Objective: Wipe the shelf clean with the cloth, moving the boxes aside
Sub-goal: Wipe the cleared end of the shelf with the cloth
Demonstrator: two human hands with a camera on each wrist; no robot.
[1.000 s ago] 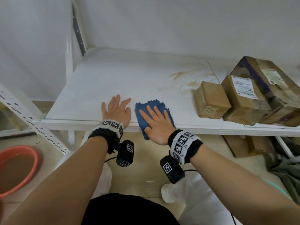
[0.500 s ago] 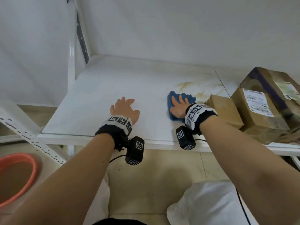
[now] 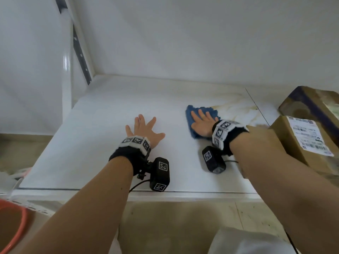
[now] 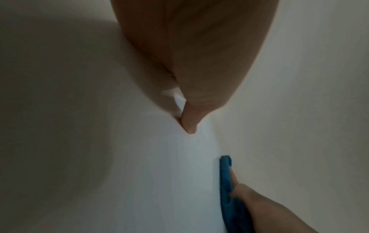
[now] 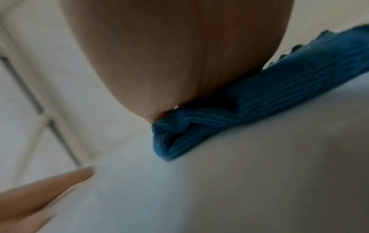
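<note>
A white shelf board (image 3: 102, 143) carries a brownish stain (image 3: 236, 109) at the back right. My right hand (image 3: 202, 121) lies flat with straight fingers on a blue cloth (image 3: 191, 114) and presses it down beside the stain. In the right wrist view the cloth (image 5: 269, 100) bunches under my palm. My left hand (image 3: 143, 129) rests flat on the bare shelf with fingers spread, left of the cloth (image 4: 226, 181). Brown cardboard boxes (image 3: 302, 142) stand at the shelf's right end; my right forearm hides part of the nearest one.
A white upright post (image 3: 67, 70) with a slotted rail stands at the shelf's left back corner, with a white wall behind. An orange basin (image 3: 12, 228) sits on the floor at lower left. A white bag (image 3: 245, 242) lies below the shelf's front edge.
My right hand has slid the cloth from the shelf's front edge back and to the right, up to the stain. The left hand has stayed flat on the shelf. The view has shifted closer.
</note>
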